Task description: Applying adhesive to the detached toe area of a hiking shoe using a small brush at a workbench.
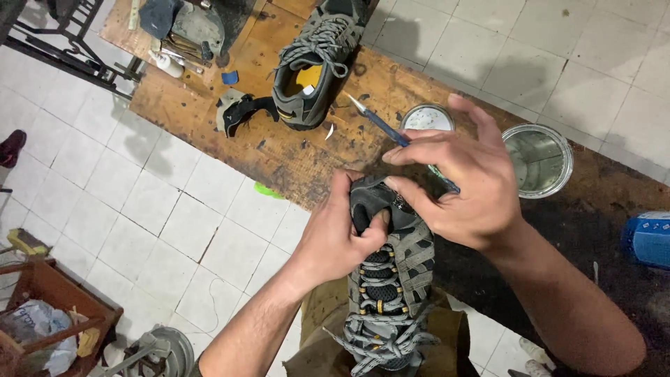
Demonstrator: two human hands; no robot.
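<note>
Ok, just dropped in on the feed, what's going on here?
A person grips the toe of a grey hiking shoe resting on their lap with the left hand. The right hand holds a blue-handled blade and also touches the toe. A second shoe and two open tins sit on the wooden bench.

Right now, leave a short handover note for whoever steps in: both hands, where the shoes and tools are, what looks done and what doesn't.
Left hand: grips the toe of the grey hiking shoe resting on the lap.
Right hand: pinches the toe cap while holding a blue-handled knife, blade pointing away.
Wooden bench: second shoe, a detached black piece, an open tin and its lid.
Done: tin is open.
Left: the toe of the held shoe is being handled; whether anything is applied cannot be told.
</note>
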